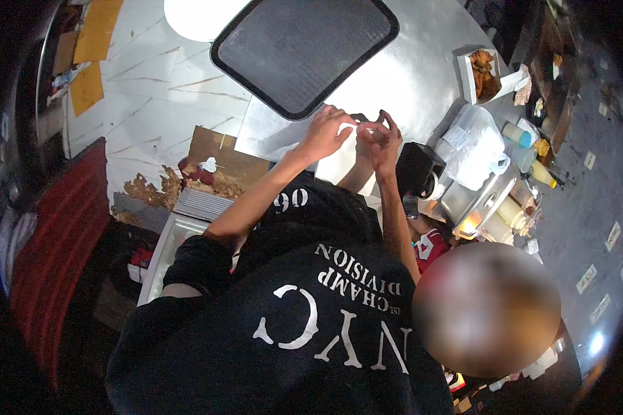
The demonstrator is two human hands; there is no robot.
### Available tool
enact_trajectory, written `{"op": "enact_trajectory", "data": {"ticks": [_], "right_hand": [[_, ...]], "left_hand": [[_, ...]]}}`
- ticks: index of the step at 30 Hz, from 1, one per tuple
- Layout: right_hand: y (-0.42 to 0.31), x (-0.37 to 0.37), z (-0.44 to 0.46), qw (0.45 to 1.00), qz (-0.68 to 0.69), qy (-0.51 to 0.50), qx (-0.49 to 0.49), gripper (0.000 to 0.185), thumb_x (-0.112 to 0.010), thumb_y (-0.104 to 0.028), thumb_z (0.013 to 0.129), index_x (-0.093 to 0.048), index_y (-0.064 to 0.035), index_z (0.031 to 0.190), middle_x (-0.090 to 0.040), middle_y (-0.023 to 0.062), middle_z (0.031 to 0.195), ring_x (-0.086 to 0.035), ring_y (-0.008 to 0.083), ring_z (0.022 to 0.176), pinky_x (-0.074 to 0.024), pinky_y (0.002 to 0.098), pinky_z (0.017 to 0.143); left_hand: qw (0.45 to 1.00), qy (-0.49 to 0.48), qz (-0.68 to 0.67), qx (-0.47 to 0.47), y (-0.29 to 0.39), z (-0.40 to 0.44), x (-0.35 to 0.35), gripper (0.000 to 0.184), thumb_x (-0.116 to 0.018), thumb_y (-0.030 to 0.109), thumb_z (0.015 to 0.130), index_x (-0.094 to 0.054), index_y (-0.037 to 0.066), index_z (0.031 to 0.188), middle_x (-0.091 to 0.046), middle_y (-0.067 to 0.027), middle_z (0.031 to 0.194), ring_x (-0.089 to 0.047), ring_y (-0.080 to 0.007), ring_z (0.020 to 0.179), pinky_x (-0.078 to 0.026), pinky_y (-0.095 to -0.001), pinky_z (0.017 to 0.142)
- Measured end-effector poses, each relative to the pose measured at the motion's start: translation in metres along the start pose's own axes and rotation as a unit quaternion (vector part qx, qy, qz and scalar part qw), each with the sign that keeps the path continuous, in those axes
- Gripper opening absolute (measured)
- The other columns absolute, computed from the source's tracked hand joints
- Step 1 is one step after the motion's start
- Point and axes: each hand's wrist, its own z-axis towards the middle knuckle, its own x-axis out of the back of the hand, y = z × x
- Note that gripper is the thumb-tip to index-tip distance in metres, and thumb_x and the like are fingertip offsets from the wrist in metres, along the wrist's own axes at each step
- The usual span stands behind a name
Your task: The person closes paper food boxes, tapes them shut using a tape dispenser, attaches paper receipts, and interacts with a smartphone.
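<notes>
My left hand [327, 133] is closed in a pinch at the metal counter's near edge, with a small white piece [351, 126] at its fingertips. Facing it, my right hand [382, 138] curls its thumb and fingers in to the same spot, some fingers raised. The piece is too small to tell what it is. Just beneath both hands is a white, flat-sided thing [336, 168], like paper or a box. Beyond my left hand lies a dark grey mat or tray with a black rim [304, 55].
On the metal counter [422, 41] stands an open box of brown, fried-looking food [483, 75]. To the right are a clear plastic bag [472, 142], a black container [419, 169], a metal pan [481, 207] and several bottles. Cardboard [211, 149] lies at left. A blurred patch covers the lower right.
</notes>
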Motion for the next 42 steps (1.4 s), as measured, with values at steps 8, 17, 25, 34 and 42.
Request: {"op": "enact_trajectory", "data": {"ticks": [8, 17, 25, 34, 42], "right_hand": [[-0.033, -0.002, 0.0, 0.991, -0.028, 0.115, -0.056, 0.047, -0.082, -0.026, 0.072, -0.057, -0.0115, 0.109, -0.061, 0.0052, 0.114, -0.054, 0.0275, 0.11, -0.0344, 0.0465, 0.098], [-0.023, 0.014, 0.0, 0.995, -0.051, 0.089, -0.005, 0.006, -0.074, -0.024, 0.075, -0.073, -0.0182, 0.074, -0.065, 0.0008, 0.103, -0.048, 0.0272, 0.114, -0.0311, 0.0528, 0.089], [-0.007, 0.015, 0.02, 0.967, -0.224, -0.076, 0.097, 0.02, -0.071, -0.023, 0.076, -0.074, -0.0097, 0.09, -0.065, 0.0126, 0.107, -0.053, 0.0385, 0.113, -0.0402, 0.0668, 0.087], [0.009, 0.05, -0.058, 0.985, 0.068, 0.154, 0.029, 0.044, -0.069, -0.017, 0.084, -0.058, 0.0003, 0.123, -0.055, 0.0178, 0.125, -0.048, 0.0336, 0.119, -0.0362, 0.044, 0.103], [0.062, 0.056, -0.059, 0.977, 0.158, 0.135, 0.054, 0.044, -0.059, -0.007, 0.085, -0.053, 0.0064, 0.127, -0.056, 0.0214, 0.124, -0.057, 0.0329, 0.111, -0.0473, 0.0392, 0.093]], "left_hand": [[0.997, 0.018, -0.073, 0.012, -0.011, 0.016, -0.021, 0.008, -0.064, 0.007, 0.086, -0.063, 0.002, 0.08, -0.065, -0.0119, 0.079, -0.062, -0.0272, 0.076, -0.047, -0.0374, 0.075], [1.0, 0.006, 0.005, -0.003, 0.004, 0.014, -0.022, 0.017, -0.058, 0.008, 0.093, -0.052, 0.001, 0.108, -0.063, -0.0146, 0.095, -0.065, -0.0262, 0.091, -0.048, -0.037, 0.082], [0.995, 0.015, 0.093, -0.023, -0.003, 0.01, -0.03, 0.019, -0.055, 0.007, 0.091, -0.068, 0.003, 0.105, -0.069, -0.0128, 0.104, -0.063, -0.0276, 0.098, -0.045, -0.0358, 0.089], [0.995, -0.069, 0.056, 0.034, -0.023, 0.004, -0.039, 0.026, -0.057, 0.018, 0.092, -0.063, 0.007, 0.115, -0.061, -0.0132, 0.115, -0.055, -0.0297, 0.11, -0.044, -0.0399, 0.097], [0.988, 0.047, 0.148, -0.006, -0.048, 0.033, -0.072, 0.027, -0.07, 0.045, 0.077, -0.074, 0.02, 0.087, -0.071, -0.005, 0.09, -0.067, -0.0278, 0.086, -0.05, -0.0458, 0.083]]}}
